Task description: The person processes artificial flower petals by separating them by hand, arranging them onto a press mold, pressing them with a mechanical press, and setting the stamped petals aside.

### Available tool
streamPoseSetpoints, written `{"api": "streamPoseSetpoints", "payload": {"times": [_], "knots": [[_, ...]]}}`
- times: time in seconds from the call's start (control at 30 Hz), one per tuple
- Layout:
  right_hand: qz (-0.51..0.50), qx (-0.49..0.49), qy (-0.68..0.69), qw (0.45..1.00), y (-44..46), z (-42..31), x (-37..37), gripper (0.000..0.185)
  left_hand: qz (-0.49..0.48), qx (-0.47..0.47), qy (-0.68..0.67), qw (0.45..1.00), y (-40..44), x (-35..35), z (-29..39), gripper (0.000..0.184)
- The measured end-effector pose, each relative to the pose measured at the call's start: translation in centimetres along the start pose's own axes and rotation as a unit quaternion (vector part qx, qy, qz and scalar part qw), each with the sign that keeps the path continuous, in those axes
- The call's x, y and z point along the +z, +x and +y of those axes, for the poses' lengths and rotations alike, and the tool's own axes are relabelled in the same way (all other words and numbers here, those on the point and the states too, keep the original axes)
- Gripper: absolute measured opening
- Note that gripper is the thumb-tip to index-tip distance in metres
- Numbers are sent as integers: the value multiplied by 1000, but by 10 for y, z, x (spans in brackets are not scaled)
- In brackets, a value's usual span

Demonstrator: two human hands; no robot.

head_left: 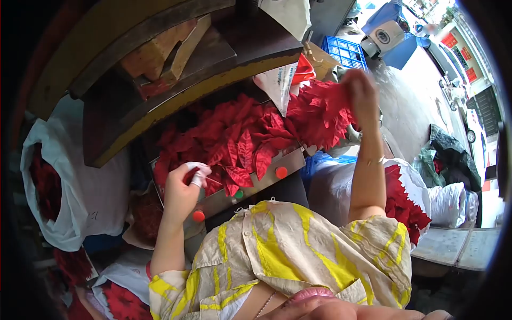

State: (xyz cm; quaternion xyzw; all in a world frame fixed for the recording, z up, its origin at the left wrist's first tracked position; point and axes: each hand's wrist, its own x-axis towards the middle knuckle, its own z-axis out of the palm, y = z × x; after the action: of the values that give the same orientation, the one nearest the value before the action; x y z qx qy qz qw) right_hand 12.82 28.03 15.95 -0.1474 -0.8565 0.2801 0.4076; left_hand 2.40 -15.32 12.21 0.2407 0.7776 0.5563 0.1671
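Red fabric leaves (245, 144) lie heaped on a metal bench (266, 173) that has red and green buttons on its front edge. At the left end of this heap is my left hand (189, 181), its taped fingertips pinched together; what they hold, if anything, is too small to name. My right hand (361, 93) is raised at the right, smeared by motion, beside a stack of red leaf pieces (320, 114). Its fingers cannot be made out. A white printed bag (278, 85) hangs between the two heaps.
A heavy curved machine frame (213, 80) overhangs the bench, with wooden blocks (154, 56) on it. White sacks of red pieces stand at the left (96, 181) and right (330, 186). A blue crate (345, 52) is behind; a street with vehicles lies far right.
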Motion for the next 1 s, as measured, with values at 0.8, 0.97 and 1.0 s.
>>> {"api": "streamPoseSetpoints", "payload": {"times": [0.8,0.97,1.0], "knots": [[24,-11,-168,985,-43,87,70,36,375,-140,342,850,-163,-88,-211,21],[95,-114,-150,978,-48,38,74,25,241,70,236,939,-56,-24,-114,19],[95,-114,-147,978,-54,27,81,25,187,101,236,948,-34,-13,-99,23]]}}
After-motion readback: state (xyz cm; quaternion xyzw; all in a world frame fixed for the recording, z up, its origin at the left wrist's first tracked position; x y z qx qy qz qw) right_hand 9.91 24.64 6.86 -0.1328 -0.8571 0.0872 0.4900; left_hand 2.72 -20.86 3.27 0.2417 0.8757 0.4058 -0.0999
